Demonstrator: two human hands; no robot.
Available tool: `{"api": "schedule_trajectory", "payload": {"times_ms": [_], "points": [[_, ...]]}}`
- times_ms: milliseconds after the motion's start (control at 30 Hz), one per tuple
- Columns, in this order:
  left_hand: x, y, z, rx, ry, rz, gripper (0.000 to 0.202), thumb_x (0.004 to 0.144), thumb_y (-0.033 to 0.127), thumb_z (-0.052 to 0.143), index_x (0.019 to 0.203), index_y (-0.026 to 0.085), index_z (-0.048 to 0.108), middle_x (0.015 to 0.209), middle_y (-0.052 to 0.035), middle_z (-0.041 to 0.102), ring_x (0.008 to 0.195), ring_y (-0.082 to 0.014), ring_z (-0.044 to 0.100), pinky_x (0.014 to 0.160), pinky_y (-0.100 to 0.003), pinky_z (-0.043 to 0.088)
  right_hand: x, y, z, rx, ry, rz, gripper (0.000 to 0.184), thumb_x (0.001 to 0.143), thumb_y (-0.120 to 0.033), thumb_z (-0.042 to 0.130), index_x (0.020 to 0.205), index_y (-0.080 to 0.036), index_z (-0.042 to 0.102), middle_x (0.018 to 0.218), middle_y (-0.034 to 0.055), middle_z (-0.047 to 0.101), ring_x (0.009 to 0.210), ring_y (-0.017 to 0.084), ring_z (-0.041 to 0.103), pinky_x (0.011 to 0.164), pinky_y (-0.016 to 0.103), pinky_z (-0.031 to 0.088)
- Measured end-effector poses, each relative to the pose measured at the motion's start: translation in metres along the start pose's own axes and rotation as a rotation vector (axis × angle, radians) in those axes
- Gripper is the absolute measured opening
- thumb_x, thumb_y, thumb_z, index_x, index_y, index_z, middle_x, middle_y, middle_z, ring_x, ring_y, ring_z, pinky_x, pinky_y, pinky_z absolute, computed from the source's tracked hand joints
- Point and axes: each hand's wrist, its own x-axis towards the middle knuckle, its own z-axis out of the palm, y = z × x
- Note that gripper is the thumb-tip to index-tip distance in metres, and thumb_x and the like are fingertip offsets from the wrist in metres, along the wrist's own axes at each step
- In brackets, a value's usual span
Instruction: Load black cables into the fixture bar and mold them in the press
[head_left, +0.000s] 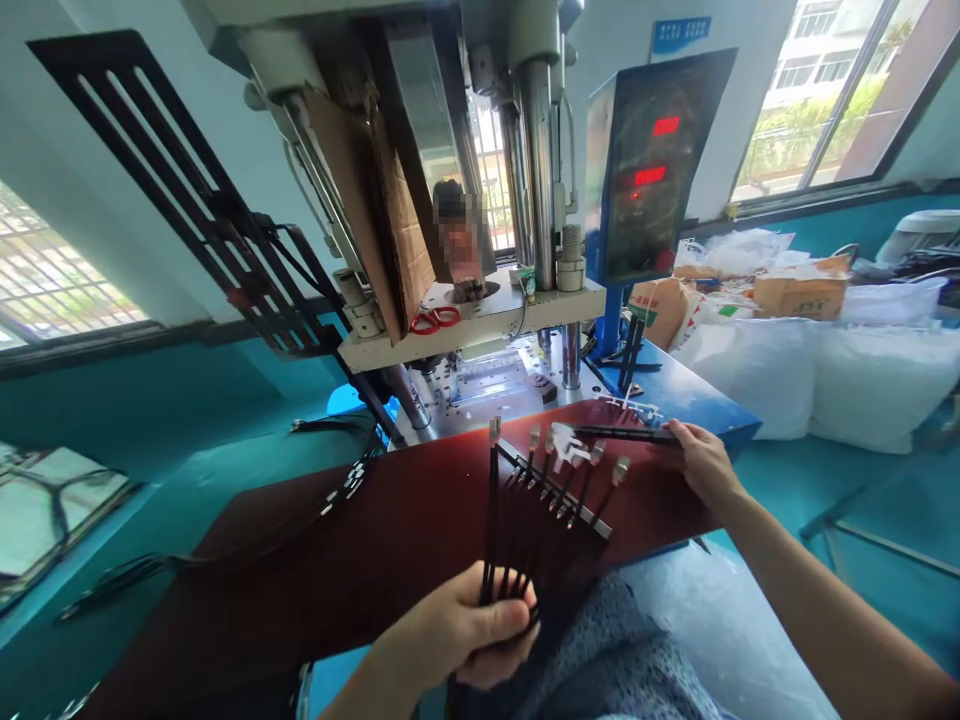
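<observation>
My left hand (484,625) is closed round a bunch of black cables (492,520) near the table's front edge. Their strands fan out away from me and end in small metal connectors (620,470). Several strands cross a narrow metal bar (592,515) that lies aslant on the brown tabletop (360,540); whether they sit in slots is too small to tell. My right hand (709,465) pinches the right end of a thin dark bar (630,433) over the table's far right part. White plastic scraps (571,445) lie between the two bars.
A press with a white plate (480,325) and a lit lower bed (487,385) stands beyond the table. Red-handled scissors (435,320) rest on the plate. More cables (345,485) lie at left. A control box (645,180) and white sacks (750,375) are at right.
</observation>
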Motion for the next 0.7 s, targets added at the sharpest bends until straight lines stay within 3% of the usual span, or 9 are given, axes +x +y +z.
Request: {"api": "schedule_trajectory", "payload": {"times_ms": [67, 133, 233, 300, 367, 433, 533, 633, 700], "points": [[0.006, 0.01, -0.003, 0.015, -0.028, 0.08, 0.043, 0.067, 0.054, 0.068, 0.074, 0.017, 0.046, 0.045, 0.0068, 0.042, 0.031, -0.0025, 0.025, 0.032, -0.018, 0.014, -0.005, -0.003, -0.011, -0.187, -0.145, -0.022, 0.036, 0.052, -0.037, 0.075, 0.079, -0.018, 0.062, 0.063, 0.0003, 0.06, 0.056, 0.018, 0.058, 0.051, 0.031, 0.051], [0.009, 0.017, -0.004, 0.033, -0.045, 0.11, 0.042, 0.07, 0.053, 0.065, 0.073, 0.016, 0.046, 0.044, 0.0075, 0.04, 0.031, -0.0019, 0.023, 0.031, -0.018, 0.014, -0.007, -0.004, -0.021, -0.509, -0.262, -0.152, 0.028, 0.057, -0.033, 0.069, 0.08, -0.018, 0.064, 0.067, 0.0021, 0.062, 0.064, 0.021, 0.058, 0.062, 0.036, 0.05], [0.012, 0.02, -0.003, 0.074, -0.056, 0.098, 0.043, 0.07, 0.054, 0.065, 0.072, 0.015, 0.046, 0.045, 0.0076, 0.039, 0.032, -0.0012, 0.024, 0.031, -0.018, 0.015, -0.011, -0.008, -0.029, -0.99, -0.335, -0.41, 0.018, 0.065, -0.032, 0.058, 0.075, -0.02, 0.067, 0.08, 0.0077, 0.065, 0.085, 0.03, 0.057, 0.08, 0.048, 0.045], [0.013, 0.019, -0.002, 0.109, -0.056, 0.073, 0.044, 0.07, 0.055, 0.065, 0.071, 0.015, 0.047, 0.045, 0.0076, 0.038, 0.032, -0.0012, 0.026, 0.031, -0.017, 0.015, -0.018, -0.016, -0.025, -1.111, -0.375, -0.51, 0.02, 0.067, -0.031, 0.058, 0.079, -0.02, 0.069, 0.096, 0.0109, 0.064, 0.101, 0.035, 0.052, 0.09, 0.054, 0.039], [0.013, 0.018, 0.0, 0.131, -0.057, 0.044, 0.044, 0.069, 0.056, 0.065, 0.072, 0.016, 0.047, 0.046, 0.0079, 0.039, 0.032, -0.0012, 0.026, 0.031, -0.017, 0.015, -0.033, -0.03, -0.013, -0.958, -0.519, -0.497, 0.035, 0.07, -0.033, 0.061, 0.102, -0.02, 0.066, 0.115, 0.0118, 0.058, 0.113, 0.034, 0.047, 0.097, 0.052, 0.035], [0.014, 0.019, 0.001, 0.154, -0.051, 0.009, 0.045, 0.067, 0.057, 0.066, 0.074, 0.016, 0.047, 0.048, 0.0072, 0.042, 0.033, -0.0011, 0.027, 0.03, -0.017, 0.015, -0.055, -0.046, 0.008, -0.608, -0.809, -0.355, 0.06, 0.073, -0.038, 0.064, 0.13, -0.024, 0.047, 0.133, 0.0098, 0.047, 0.121, 0.029, 0.043, 0.1, 0.045, 0.036], [0.014, 0.022, 0.001, 0.206, -0.06, -0.028, 0.044, 0.07, 0.056, 0.064, 0.074, 0.015, 0.048, 0.051, 0.0057, 0.045, 0.034, -0.001, 0.029, 0.031, -0.016, 0.017, -0.09, -0.064, 0.048, -0.191, -1.129, -0.106, 0.081, 0.071, -0.041, 0.072, 0.14, -0.029, 0.03, 0.138, 0.0083, 0.043, 0.118, 0.025, 0.048, 0.092, 0.039, 0.044], [0.013, 0.022, 0.001, 0.221, -0.099, -0.017, 0.04, 0.074, 0.053, 0.062, 0.073, 0.015, 0.049, 0.049, 0.0062, 0.043, 0.034, -0.0015, 0.029, 0.031, -0.016, 0.018, -0.107, -0.064, 0.078, -0.154, -1.112, -0.026, 0.051, 0.078, -0.044, 0.065, 0.121, -0.02, 0.052, 0.102, 0.0085, 0.063, 0.088, 0.021, 0.062, 0.073, 0.034, 0.052], [0.012, 0.021, 0.002, 0.236, -0.115, -0.004, 0.04, 0.076, 0.053, 0.06, 0.072, 0.014, 0.051, 0.048, 0.006, 0.042, 0.034, -0.0017, 0.03, 0.032, -0.016, 0.019, -0.099, -0.062, 0.08, -0.28, -0.957, -0.152, 0.035, 0.082, -0.048, 0.056, 0.096, -0.017, 0.064, 0.081, 0.0073, 0.064, 0.072, 0.02, 0.061, 0.063, 0.033, 0.051]]}}
